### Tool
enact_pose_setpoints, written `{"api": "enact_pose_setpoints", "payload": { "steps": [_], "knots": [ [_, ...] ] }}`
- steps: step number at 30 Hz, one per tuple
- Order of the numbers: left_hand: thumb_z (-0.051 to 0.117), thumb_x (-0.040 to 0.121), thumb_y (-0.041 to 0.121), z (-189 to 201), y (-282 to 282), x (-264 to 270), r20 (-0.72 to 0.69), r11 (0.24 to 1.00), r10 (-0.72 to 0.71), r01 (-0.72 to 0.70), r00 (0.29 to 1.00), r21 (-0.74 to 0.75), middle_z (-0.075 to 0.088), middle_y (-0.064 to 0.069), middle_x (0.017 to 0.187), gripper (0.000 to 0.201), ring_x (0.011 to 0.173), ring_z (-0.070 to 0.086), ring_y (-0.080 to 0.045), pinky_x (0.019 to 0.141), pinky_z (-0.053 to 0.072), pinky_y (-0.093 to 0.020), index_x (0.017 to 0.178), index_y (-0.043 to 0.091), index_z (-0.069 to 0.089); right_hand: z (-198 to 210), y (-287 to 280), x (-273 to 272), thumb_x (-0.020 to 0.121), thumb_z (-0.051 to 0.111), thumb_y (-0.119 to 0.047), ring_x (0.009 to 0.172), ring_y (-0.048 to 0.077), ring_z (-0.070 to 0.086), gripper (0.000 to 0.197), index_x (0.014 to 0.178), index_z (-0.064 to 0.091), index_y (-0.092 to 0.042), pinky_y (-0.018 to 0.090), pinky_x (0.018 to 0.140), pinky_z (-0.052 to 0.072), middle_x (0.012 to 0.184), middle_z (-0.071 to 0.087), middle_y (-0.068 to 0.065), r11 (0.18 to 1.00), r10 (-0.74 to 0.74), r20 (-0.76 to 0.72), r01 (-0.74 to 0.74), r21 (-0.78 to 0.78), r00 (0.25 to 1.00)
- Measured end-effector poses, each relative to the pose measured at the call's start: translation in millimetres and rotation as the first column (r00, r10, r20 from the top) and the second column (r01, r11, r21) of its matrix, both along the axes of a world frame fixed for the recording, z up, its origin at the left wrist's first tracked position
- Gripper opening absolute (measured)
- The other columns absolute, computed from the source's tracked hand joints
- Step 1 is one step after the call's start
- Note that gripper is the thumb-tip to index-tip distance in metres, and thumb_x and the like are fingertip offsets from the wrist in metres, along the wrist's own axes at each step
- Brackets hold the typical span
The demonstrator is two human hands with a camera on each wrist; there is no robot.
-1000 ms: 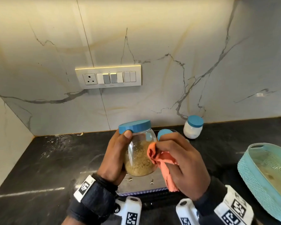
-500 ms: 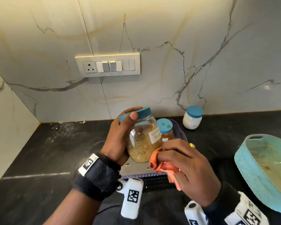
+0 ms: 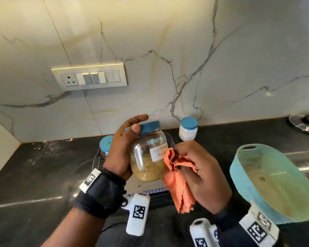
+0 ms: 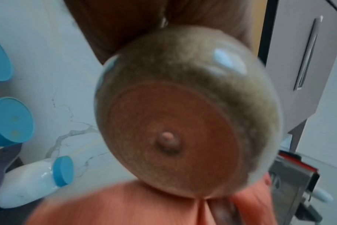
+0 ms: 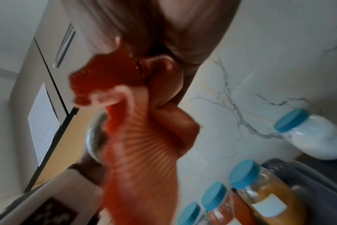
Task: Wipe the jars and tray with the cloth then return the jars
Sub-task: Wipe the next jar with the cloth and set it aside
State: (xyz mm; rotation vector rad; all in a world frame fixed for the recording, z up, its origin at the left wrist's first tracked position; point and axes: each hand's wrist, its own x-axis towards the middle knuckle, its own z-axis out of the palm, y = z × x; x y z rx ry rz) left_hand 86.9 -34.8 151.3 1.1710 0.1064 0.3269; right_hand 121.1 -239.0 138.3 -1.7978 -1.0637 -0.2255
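My left hand [image 3: 125,148] grips a clear jar [image 3: 148,157] with a blue lid and a handwritten label, half full of yellowish powder, held tilted above the tray. Its round base [image 4: 183,129] fills the left wrist view. My right hand [image 3: 200,168] holds a bunched orange cloth [image 3: 178,173] against the jar's right side; the cloth [image 5: 144,137] fills the right wrist view. The grey-purple tray [image 3: 98,159] lies beneath on the black counter, mostly hidden by my hands. Another blue-lidded jar [image 3: 105,145] stands in it at the left, and several blue-lidded jars [image 5: 260,187] show in the right wrist view.
A small white jar with a blue lid [image 3: 188,129] stands on the counter by the marble wall. A turquoise basket [image 3: 268,179] sits at the right. A switch panel [image 3: 89,77] is on the wall. A pot lid [image 3: 305,123] lies at the far right.
The jar has tilted and turned in my left hand, so its label now faces me. The cloth hand dropped below the jar, then came back up to its right side.
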Motion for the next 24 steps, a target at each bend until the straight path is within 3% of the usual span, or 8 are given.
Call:
{"api": "enact_pose_setpoints", "payload": {
  "steps": [3,6,9,12,15,18,20,24],
  "knots": [
    [0.074,0.069,0.039,3,-5,13,-0.009,0.995,-0.048,0.049,0.999,0.084,0.071,-0.017,0.113,0.066,0.103,0.069,-0.040,0.088,0.058,-0.050,0.128,0.014,0.059,-13,-22,2,0.091,0.049,-0.025,0.099,0.005,0.063,0.023,0.103,0.066,-0.016,0.016,0.085,0.049,0.103,0.063,-0.013,0.998,0.000,-0.037,-0.002,-0.068,0.999],
    [0.079,0.067,0.041,13,-9,28,-0.043,0.894,-0.155,0.159,0.987,0.418,0.068,-0.014,0.117,0.071,0.110,0.066,-0.037,0.096,0.055,-0.051,0.133,0.027,0.058,-15,-44,10,0.088,0.051,-0.013,0.095,0.006,0.063,0.019,0.100,0.065,-0.019,0.015,0.082,0.047,0.099,0.061,-0.014,0.997,-0.048,-0.066,0.044,-0.059,0.997],
    [0.085,0.067,0.033,28,-14,43,-0.176,0.609,-0.261,0.303,0.949,0.734,0.063,-0.001,0.117,0.083,0.111,0.065,-0.018,0.100,0.054,-0.040,0.141,0.036,0.048,-17,-65,14,0.083,0.054,-0.002,0.094,0.008,0.063,0.026,0.097,0.065,-0.021,0.014,0.079,0.046,0.096,0.062,-0.015,0.996,-0.084,-0.109,0.080,-0.043,0.990],
    [0.083,0.067,0.025,45,-29,62,-0.301,0.271,-0.223,0.355,0.927,0.895,0.057,0.022,0.119,0.092,0.114,0.057,-0.004,0.103,0.050,-0.028,0.145,0.044,0.039,-22,-83,17,0.086,0.054,-0.012,0.094,0.010,0.064,0.021,0.097,0.064,-0.025,0.016,0.079,0.047,0.096,0.062,-0.014,0.991,-0.128,-0.144,0.120,-0.060,0.981],
    [0.084,0.070,0.028,55,-49,92,-0.381,-0.006,-0.175,0.386,0.908,0.922,0.059,0.012,0.129,0.092,0.118,0.056,-0.013,0.102,0.049,-0.035,0.149,0.039,0.037,-28,-102,21,0.084,0.058,-0.010,0.095,0.007,0.063,0.024,0.098,0.065,-0.028,0.014,0.080,0.045,0.096,0.063,-0.015,0.983,-0.176,-0.158,0.167,-0.072,0.972],
    [0.081,0.078,0.035,58,-66,127,-0.424,-0.288,-0.141,0.372,0.895,0.882,0.056,0.007,0.136,0.082,0.122,0.051,-0.015,0.100,0.042,-0.029,0.150,0.036,0.041,-31,-117,25,0.080,0.061,-0.007,0.093,0.003,0.062,0.027,0.095,0.065,-0.028,0.008,0.079,0.042,0.094,0.064,-0.016,0.976,-0.218,-0.171,0.212,-0.054,0.961],
    [0.078,0.080,0.037,58,-78,153,-0.460,-0.408,-0.152,0.368,0.875,0.836,0.055,0.005,0.137,0.078,0.124,0.049,-0.017,0.099,0.039,-0.028,0.149,0.034,0.043,-34,-130,29,0.080,0.061,-0.008,0.092,0.003,0.063,0.026,0.093,0.065,-0.030,0.007,0.078,0.042,0.092,0.065,-0.016,0.970,-0.242,-0.196,0.236,-0.052,0.950],
    [0.078,0.080,0.035,57,-106,210,-0.502,-0.549,-0.191,0.332,0.844,0.767,0.055,0.002,0.136,0.073,0.124,0.052,-0.021,0.097,0.038,-0.028,0.146,0.032,0.048,-37,-155,39,0.080,0.061,-0.013,0.095,0.003,0.064,0.025,0.095,0.065,-0.034,0.008,0.080,0.044,0.095,0.066,-0.017,0.953,-0.304,-0.225,0.299,-0.055,0.926]
  ]
}}
